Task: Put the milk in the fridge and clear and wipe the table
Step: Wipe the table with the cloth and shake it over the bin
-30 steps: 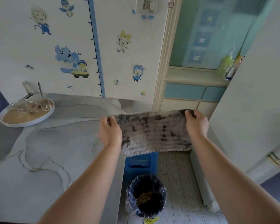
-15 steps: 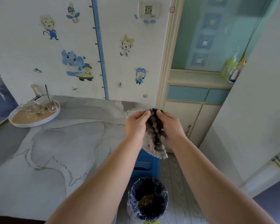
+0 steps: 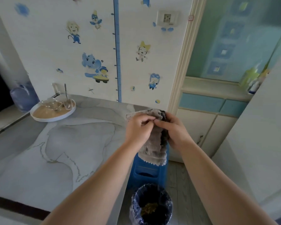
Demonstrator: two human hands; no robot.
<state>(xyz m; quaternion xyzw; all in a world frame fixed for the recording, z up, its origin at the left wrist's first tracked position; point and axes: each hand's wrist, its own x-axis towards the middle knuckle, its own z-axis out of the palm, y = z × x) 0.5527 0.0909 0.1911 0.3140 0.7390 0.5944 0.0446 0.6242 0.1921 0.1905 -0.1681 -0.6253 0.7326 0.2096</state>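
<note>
Both hands meet at the right edge of the worktop (image 3: 63,151), each grip clenched on a bunched grey cloth (image 3: 154,144). The left hand (image 3: 139,129) pinches its upper fold, and the right hand (image 3: 174,129) wraps its dark-stained side. The cloth's loose end hangs over a blue stool (image 3: 146,170). Nearer the person, a lined bin (image 3: 134,208) with scraps stands on the floor. Well apart, at the worktop's far left corner, a round tray (image 3: 52,120) carries glass dishes (image 3: 48,103) and a spoon (image 3: 65,90) standing in a glass (image 3: 69,103).
</note>
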